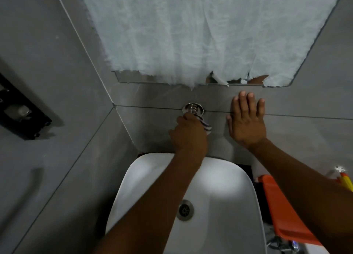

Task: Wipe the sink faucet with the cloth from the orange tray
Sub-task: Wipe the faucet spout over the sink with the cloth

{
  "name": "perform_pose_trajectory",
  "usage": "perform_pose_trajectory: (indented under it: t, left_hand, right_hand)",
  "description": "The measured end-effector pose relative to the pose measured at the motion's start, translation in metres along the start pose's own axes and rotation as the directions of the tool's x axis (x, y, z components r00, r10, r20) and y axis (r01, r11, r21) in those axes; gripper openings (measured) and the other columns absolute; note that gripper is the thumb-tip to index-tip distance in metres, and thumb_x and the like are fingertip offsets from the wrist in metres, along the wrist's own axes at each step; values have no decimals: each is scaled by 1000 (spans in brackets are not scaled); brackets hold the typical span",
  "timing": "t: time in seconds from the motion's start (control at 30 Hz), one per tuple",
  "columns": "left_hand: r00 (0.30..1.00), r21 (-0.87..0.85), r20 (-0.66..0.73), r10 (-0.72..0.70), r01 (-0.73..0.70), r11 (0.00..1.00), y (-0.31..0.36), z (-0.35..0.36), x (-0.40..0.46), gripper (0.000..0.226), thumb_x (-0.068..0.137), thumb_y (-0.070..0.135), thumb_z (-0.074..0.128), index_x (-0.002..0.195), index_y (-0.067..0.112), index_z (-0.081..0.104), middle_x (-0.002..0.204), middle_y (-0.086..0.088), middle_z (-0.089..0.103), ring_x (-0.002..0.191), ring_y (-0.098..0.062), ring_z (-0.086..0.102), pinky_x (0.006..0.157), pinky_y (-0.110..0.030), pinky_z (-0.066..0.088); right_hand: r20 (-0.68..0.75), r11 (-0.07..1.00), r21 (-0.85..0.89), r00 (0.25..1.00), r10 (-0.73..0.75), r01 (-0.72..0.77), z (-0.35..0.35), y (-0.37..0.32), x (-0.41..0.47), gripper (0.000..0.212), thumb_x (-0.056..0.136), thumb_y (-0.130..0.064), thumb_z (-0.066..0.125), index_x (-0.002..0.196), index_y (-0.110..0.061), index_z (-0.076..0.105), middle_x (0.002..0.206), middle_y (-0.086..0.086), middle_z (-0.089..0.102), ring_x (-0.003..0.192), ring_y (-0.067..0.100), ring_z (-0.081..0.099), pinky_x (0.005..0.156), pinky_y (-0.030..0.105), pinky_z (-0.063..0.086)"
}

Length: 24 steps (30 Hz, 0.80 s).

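From the head camera, the left hand (pixel 188 134) is closed in a fist around the cloth (pixel 205 124), a striped fold of which pokes out at the hand's 2 o'clock side. The fist sits on the wall-mounted faucet (pixel 193 109), just below its round chrome flange; the spout itself is hidden under the hand, so only the ribbed base and flange show.

At 3 o'clock from the faucet, the right hand (pixel 246 122) lies flat against the grey tiled wall (pixel 152 123), fingers spread and straight, holding nothing.

Below both hands, at 6 o'clock, the white sink (pixel 235 196) spans the bottom middle, with its metal drain (pixel 185 209) partly beside the left forearm.

At 4 o'clock from the sink drain, the orange tray (pixel 280 206) lies beside the basin, partly covered by the right forearm.

Towards 12 o'clock, a mirror (pixel 133 78) is mostly covered by white crumpled sheeting (pixel 191 33). At 9 o'clock, a black holder (pixel 21 112) is fixed to the side wall.
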<state>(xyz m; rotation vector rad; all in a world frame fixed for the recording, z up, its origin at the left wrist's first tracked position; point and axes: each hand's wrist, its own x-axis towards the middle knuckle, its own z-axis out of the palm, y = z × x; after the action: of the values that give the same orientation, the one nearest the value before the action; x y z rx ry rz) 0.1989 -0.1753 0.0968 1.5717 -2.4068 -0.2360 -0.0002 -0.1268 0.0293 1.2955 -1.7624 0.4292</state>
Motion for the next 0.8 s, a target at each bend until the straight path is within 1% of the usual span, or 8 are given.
perform_pose_trajectory:
  t: [0.13, 0.27, 0.37, 0.47, 0.6, 0.7, 0.73, 0.8]
  left_hand:
    - [975, -531, -219, -24, -98, 842, -29, 27, -55, 60, 87, 27, 71, 138, 11, 46, 135, -8, 59, 120, -21, 61, 100, -35, 55]
    - [995, -964, 37, -90, 60, 260, -44, 44, -58, 32, 93, 21, 65, 124, 18, 59, 115, 4, 70, 107, -16, 69, 87, -29, 61]
    - [912, -859, 409, 43, 400, -321, -53, 43, -40, 37, 98, 34, 48, 122, 10, 62, 100, -6, 69, 86, -21, 67, 74, -34, 57]
    - [773, -529, 579, 259, 598, -602, -52, 44, -42, 56, 88, 62, 40, 102, 14, 65, 85, -7, 61, 57, -20, 60, 65, -30, 52]
    - [696, -349, 646, 314, 635, -689, -50, 47, -50, 56, 91, 63, 42, 97, 13, 67, 86, -6, 60, 48, -15, 58, 66, -30, 58]
    - [655, -446, 750, 90, 602, -663, -38, 45, -53, 54, 103, 46, 34, 94, 1, 63, 71, -10, 70, 55, -14, 64, 62, -23, 54]
    - [693, -613, 718, -63, 587, -529, -33, 44, -57, 46, 106, 38, 32, 101, 0, 58, 75, -7, 71, 62, -8, 66, 63, -17, 52]
    - [884, -927, 373, -281, 370, -67, -27, 40, -71, 33, 100, 32, 51, 125, 10, 49, 108, -1, 67, 96, -8, 66, 86, -22, 54]
  right_hand:
    - [47, 999, 17, 998, 41, -42, -3, -4, 0, 69, 97, -31, 51, 151, 1, 22, 161, 16, 7, 150, 25, -21, 119, 54, -7]
    - [51, 1000, 3, 999, 19, -19, -1, -3, -2, 74, 98, -32, 49, 153, -1, 11, 164, 11, -17, 149, 27, -22, 119, 54, -9]
    - [44, 1000, -5, 999, 8, -8, 1, -3, -2, 78, 98, -33, 47, 153, -2, 1, 162, 7, -28, 149, 27, -23, 119, 53, -11]
    - [67, 1000, -4, 998, 6, -6, 1, -1, -2, 80, 99, -36, 43, 154, -5, -5, 161, 8, -30, 148, 27, -26, 119, 51, -15]
    - [79, 1000, 9, 997, 5, -5, 0, 0, -2, 78, 100, -38, 40, 154, -6, -7, 160, 7, -32, 147, 26, -28, 119, 50, -14]
    - [90, 1000, 20, 996, 2, -4, -1, -2, -1, 77, 100, -38, 39, 154, -5, -6, 160, 6, -32, 147, 26, -28, 119, 51, -13]
    - [85, 1000, 18, 996, 5, -7, -2, -2, -1, 76, 100, -37, 39, 154, -4, -4, 160, 6, -32, 147, 26, -28, 119, 52, -12]
    - [85, 1000, 15, 996, 14, -15, -4, -3, -1, 76, 100, -37, 40, 153, -4, -2, 160, 7, -32, 147, 26, -27, 119, 53, -9]
